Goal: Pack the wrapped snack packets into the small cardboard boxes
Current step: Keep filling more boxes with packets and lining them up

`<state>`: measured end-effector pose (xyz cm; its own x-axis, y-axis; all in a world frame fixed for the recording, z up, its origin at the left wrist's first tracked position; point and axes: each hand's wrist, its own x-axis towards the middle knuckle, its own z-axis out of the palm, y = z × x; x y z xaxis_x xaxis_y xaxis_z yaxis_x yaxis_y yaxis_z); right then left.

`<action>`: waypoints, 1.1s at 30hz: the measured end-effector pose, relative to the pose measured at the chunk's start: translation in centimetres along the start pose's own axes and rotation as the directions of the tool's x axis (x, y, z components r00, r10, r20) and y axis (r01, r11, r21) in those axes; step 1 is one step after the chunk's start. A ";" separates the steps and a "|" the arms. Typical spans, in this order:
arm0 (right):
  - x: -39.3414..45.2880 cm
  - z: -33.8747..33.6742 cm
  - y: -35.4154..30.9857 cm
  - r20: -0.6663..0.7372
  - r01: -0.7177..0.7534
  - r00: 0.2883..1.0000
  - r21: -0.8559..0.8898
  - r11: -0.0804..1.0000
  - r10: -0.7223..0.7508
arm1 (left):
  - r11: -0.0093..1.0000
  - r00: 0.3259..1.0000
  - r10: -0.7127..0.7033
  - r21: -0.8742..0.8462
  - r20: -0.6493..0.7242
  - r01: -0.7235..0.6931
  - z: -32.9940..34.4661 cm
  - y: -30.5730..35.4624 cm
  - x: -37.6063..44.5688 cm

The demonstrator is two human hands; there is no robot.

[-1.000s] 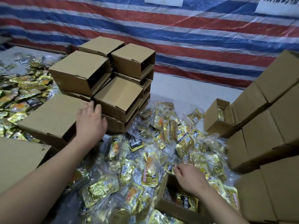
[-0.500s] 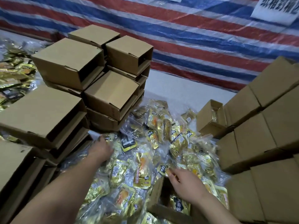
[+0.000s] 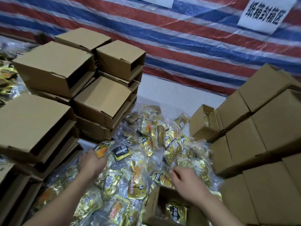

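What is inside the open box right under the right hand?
The open box holds at least one gold packet with a black label, lying near its bottom. The right hand and forearm cover the box's right part, so how many more packets lie there cannot be seen.

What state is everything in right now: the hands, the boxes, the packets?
Left hand: gripping a packet in the pile.
Right hand: fingers loosely curled over the pile, seemingly holding nothing.
Near box: open, a packet inside.
Far box: open, packet inside.
Left stacks: boxes lying on their sides, ends open.
Right stacks: closed.
Packet pile: loose, unpacked.
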<state>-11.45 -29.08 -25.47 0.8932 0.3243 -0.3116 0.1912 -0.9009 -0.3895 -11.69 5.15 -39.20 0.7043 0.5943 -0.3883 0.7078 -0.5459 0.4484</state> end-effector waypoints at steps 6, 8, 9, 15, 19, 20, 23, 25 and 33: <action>1.1 -0.4 -4.2 -0.079 0.279 0.956 -0.049 0.959 -0.283 | 0.951 0.942 0.309 -0.047 0.131 -0.305 -5.5 3.3 -7.1; 1.3 -1.8 -6.0 -0.104 0.453 0.876 -0.154 0.878 -0.471 | 0.891 0.868 0.451 -0.058 0.208 -0.450 -7.7 5.9 -9.7; 1.4 -2.8 -6.7 -0.097 0.524 0.830 -0.203 0.827 -0.549 | 0.845 0.813 0.529 -0.057 0.242 -0.532 -8.6 7.3 -10.9; 1.4 -10.6 -7.0 0.135 0.547 0.837 -0.203 0.812 -0.530 | 0.440 0.395 0.883 -0.155 0.253 -0.885 -11.2 16.3 -16.6; -0.2 -12.9 -4.2 0.116 0.341 0.924 0.188 0.921 -0.365 | 0.408 0.360 0.913 -0.395 0.192 -0.823 -10.6 20.1 -18.7; -0.7 -13.0 -3.1 0.084 0.305 0.938 0.269 0.914 -0.337 | 0.418 0.374 0.908 -0.438 0.187 -0.796 -10.1 20.6 -19.2; -2.1 -12.7 -0.2 0.059 0.228 0.959 0.422 0.878 -0.277 | 0.456 0.388 0.889 -0.558 0.244 -0.693 -8.4 21.1 -19.7; -2.9 -11.9 1.3 0.057 0.200 0.966 0.449 0.871 -0.251 | 0.463 0.352 0.886 -0.589 0.301 -0.662 -7.8 20.9 -19.4; -4.3 -6.5 3.1 -0.008 0.049 0.997 0.843 0.536 -0.079 | 0.443 0.752 0.656 -0.835 0.055 -0.325 -0.7 22.7 -22.5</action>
<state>-12.01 -35.13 -19.70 0.8787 0.3917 -0.2728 -0.1964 -0.2243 -0.9545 -11.53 -20.25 -19.71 0.9975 0.0562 -0.0422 0.0389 0.0581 0.9976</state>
